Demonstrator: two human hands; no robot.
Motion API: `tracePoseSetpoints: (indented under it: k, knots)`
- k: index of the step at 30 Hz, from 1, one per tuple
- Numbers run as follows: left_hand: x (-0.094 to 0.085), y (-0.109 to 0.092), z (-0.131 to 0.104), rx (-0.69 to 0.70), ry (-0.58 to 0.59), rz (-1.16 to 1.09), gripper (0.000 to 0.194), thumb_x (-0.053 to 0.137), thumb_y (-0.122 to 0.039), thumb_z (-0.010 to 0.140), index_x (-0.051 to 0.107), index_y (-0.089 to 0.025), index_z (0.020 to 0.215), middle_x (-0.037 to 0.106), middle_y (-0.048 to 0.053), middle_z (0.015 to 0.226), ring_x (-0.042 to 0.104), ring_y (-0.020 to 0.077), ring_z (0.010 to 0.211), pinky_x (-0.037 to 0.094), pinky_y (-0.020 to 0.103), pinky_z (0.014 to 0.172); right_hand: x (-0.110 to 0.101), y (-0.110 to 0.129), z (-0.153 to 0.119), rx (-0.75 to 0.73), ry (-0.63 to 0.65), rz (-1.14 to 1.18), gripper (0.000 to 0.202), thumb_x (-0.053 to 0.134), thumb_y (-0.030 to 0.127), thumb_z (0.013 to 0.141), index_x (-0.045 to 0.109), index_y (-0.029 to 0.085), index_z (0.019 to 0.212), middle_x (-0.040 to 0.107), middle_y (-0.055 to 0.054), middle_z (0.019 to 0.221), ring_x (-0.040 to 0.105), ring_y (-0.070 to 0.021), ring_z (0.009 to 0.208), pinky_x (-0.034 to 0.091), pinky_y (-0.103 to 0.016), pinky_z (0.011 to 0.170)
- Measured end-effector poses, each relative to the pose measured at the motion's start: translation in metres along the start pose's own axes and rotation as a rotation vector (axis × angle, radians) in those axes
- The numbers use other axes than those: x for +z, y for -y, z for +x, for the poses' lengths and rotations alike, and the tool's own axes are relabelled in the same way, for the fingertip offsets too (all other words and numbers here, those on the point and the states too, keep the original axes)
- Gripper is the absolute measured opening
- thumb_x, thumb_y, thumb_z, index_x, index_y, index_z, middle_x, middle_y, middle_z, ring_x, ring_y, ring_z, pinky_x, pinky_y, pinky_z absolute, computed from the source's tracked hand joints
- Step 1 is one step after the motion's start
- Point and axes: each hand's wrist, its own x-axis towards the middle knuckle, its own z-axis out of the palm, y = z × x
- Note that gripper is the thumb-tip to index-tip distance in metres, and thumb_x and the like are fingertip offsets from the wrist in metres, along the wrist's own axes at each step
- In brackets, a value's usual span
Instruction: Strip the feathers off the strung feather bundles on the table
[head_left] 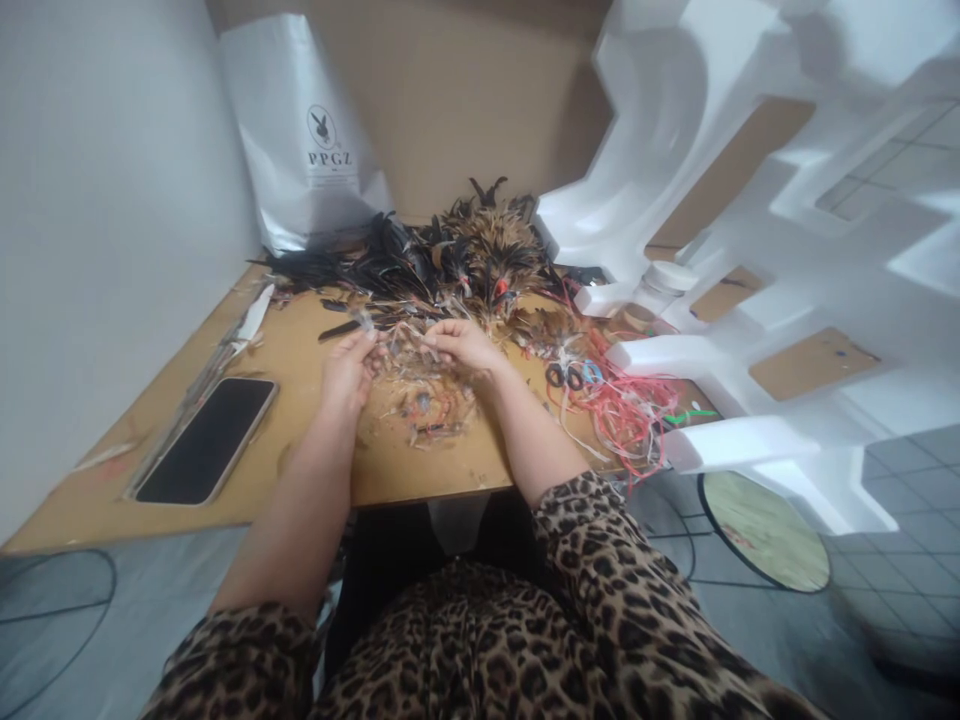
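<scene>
Over the middle of the wooden table, my left hand is closed in a pinch, with a small pale, wispy feather sticking up from its fingertips. Across from it, my right hand also has thumb and fingers pressed together; a thin pale strand seems to run from them, too blurred to name. Below both hands lies a loose litter of feather scraps and fluff. Just beyond the fingers spreads a big heap of black and brown feathers.
A phone lies at the left. To the right are black-handled scissors, tangled pink and red ribbon and a white-lidded jar. White foam packaging overhangs the right edge. A white bag stands behind.
</scene>
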Motion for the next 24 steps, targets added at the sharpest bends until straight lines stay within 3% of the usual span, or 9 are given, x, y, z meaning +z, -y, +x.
tracePoseSetpoints:
  k: [5, 12, 14, 19, 24]
  knots:
    - [-0.001, -0.002, 0.000, 0.012, -0.033, -0.036, 0.015, 0.071, -0.019, 0.063, 0.065, -0.012, 0.074, 0.066, 0.004, 0.073, 0.055, 0.0048, 0.050, 0.037, 0.013, 0.040, -0.012, 0.014, -0.013, -0.001, 0.121, 0.025, 0.027, 0.068, 0.035, 0.066, 0.058, 0.012, 0.075, 0.064, 0.000, 0.067, 0.040, -0.0020, 0.042, 0.028, -0.015, 0.040]
    - [0.002, -0.005, -0.002, 0.005, -0.065, -0.036, 0.013, 0.071, -0.019, 0.064, 0.062, -0.012, 0.071, 0.065, 0.003, 0.070, 0.053, 0.0049, 0.049, 0.036, 0.014, 0.040, -0.027, 0.021, -0.024, 0.116, 0.403, -0.296, 0.030, 0.065, 0.037, 0.066, 0.066, 0.008, 0.073, 0.063, -0.002, 0.060, 0.042, -0.0040, 0.044, 0.033, -0.018, 0.046]
    - [0.002, -0.006, -0.003, 0.007, -0.083, -0.043, 0.012, 0.070, -0.019, 0.064, 0.062, -0.013, 0.070, 0.064, 0.003, 0.069, 0.053, 0.0049, 0.049, 0.035, 0.014, 0.040, -0.029, 0.015, -0.021, 0.112, 0.312, -0.405, 0.030, 0.063, 0.037, 0.067, 0.068, 0.008, 0.073, 0.062, -0.001, 0.058, 0.043, -0.0046, 0.046, 0.034, -0.018, 0.048]
    - [0.002, -0.006, -0.003, 0.010, -0.105, -0.052, 0.012, 0.070, -0.018, 0.064, 0.061, -0.013, 0.071, 0.064, 0.002, 0.068, 0.052, 0.0047, 0.048, 0.034, 0.014, 0.039, -0.020, -0.008, -0.003, 0.020, -0.153, -0.666, 0.018, 0.057, 0.026, 0.067, 0.067, 0.011, 0.069, 0.061, 0.000, 0.061, 0.050, -0.0069, 0.056, 0.037, -0.018, 0.056]
    - [0.001, -0.004, -0.002, 0.009, -0.081, -0.028, 0.015, 0.072, -0.020, 0.063, 0.062, -0.012, 0.071, 0.064, 0.002, 0.068, 0.052, 0.0044, 0.047, 0.034, 0.013, 0.039, -0.002, -0.017, 0.006, 0.042, -0.252, -0.974, 0.017, 0.053, 0.024, 0.069, 0.068, 0.016, 0.070, 0.067, -0.004, 0.072, 0.058, -0.0126, 0.069, 0.040, -0.022, 0.065]
